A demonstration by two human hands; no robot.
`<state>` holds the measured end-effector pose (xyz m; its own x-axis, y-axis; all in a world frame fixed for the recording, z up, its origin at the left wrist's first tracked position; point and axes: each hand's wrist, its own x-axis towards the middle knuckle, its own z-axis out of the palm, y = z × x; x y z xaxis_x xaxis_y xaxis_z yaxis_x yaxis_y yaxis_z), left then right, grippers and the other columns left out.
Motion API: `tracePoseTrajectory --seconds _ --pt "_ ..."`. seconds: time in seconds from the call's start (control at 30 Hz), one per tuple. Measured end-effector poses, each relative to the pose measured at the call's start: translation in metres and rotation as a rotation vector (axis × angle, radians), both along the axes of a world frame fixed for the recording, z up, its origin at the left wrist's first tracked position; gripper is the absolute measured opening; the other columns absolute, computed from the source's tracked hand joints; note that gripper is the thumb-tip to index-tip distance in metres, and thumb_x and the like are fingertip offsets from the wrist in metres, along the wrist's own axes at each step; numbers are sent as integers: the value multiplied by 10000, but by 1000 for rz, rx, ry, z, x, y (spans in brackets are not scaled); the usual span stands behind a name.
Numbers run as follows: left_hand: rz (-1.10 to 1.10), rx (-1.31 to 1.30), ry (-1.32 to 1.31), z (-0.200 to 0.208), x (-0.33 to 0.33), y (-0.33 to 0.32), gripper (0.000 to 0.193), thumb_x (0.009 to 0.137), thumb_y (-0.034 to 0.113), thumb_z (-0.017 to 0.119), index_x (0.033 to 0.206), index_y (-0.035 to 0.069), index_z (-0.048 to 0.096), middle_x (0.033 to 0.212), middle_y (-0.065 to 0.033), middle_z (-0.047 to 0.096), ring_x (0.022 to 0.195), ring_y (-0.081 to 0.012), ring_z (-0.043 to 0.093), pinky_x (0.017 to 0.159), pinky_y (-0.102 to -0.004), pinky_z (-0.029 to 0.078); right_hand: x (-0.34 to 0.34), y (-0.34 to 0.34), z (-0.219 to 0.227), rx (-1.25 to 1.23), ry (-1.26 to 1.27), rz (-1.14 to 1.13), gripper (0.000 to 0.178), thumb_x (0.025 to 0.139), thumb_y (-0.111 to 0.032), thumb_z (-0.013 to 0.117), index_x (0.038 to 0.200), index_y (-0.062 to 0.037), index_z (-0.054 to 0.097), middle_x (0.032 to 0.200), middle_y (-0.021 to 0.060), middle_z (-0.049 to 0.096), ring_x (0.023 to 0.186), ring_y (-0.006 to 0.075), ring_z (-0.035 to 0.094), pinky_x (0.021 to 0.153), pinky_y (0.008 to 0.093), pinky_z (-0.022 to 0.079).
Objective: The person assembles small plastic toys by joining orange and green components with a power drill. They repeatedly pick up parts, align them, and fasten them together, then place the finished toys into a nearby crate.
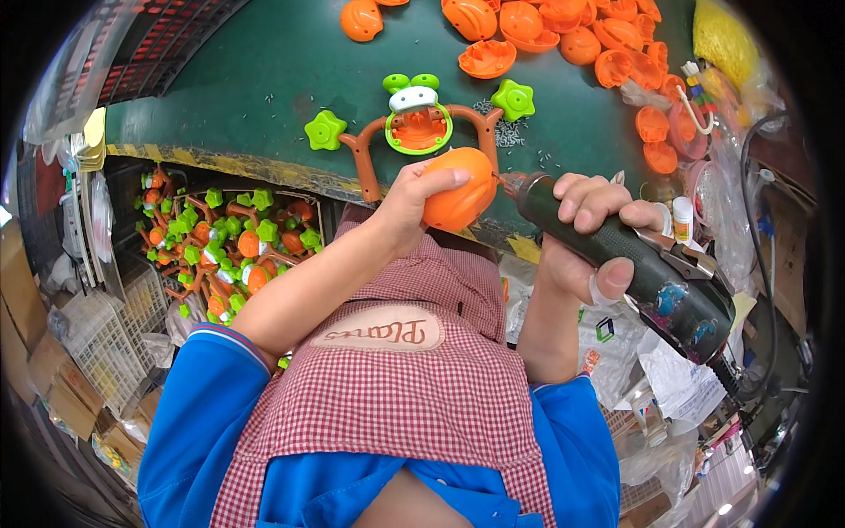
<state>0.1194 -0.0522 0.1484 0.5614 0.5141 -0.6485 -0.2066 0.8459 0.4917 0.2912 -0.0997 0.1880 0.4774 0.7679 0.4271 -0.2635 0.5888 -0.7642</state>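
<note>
Left hand point(414, 198) is wrapped around an orange rounded plastic shell point(458, 201), fingers curled over its top, holding it just off the near edge of the green tabletop point(264, 97). Right hand point(585, 242) is closed around a dark powered screwdriver point(634, 264), whose tip touches the right side of the shell (the bit itself is too small to make out). Beyond the shell, on the tabletop, stands a brown arched toy frame point(422, 132) with a green ring and an orange centre; two green star knobs point(326, 130) sit at its two ends, and a small heap of screws point(509, 132) lies just right of it. Farther from the shell, toward the far right of the tabletop, lies a heap of orange shell halves point(563, 35), and one more orange piece point(362, 19) rests apart to the far left of that heap. Below the tabletop edge, left of the shell, a bin point(229, 242) holds many finished orange, brown and green toys. Both forearms come out of blue sleeves over a red checked apron point(396, 387).
</note>
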Motion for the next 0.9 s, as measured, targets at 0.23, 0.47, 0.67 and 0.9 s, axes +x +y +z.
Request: tracePoseTrajectory --seconds 0.23,0.47,0.67,0.9 --pt "-11 -5 -7 -1 -1 1 551 815 333 625 1223 -18 507 1083 -147 623 948 -230 635 756 -381 557 7 -6 -2 8 -49 -7 567 796 -527 655 1143 -113 483 757 41 552 668 186 542 700 395 461" --pt "1 -125 -28 2 -5 6 574 826 326 602 1268 -12 459 1125 -161 606 992 -280 629 778 -405 552 5 -8 1 -40 56 -114 807 785 -571 670 1316 -41 375 730 52 538 672 188 544 698 390 464" --pt "9 -183 -68 7 -8 13 556 829 306 609 1272 5 462 1131 -155 606 1008 -284 627 816 -405 536 32 0 -34 -87 98 -315 622 829 -427 620 1241 -25 381 742 79 561 684 198 551 714 400 471" --pt "-300 906 322 6 -7 12 477 687 149 771 1123 59 600 1075 -96 650 1006 -265 626 894 -352 497 74 18 -88 -399 -192 -625 507 823 -108 675 1207 41 379 809 107 611 746 177 586 780 327 487"
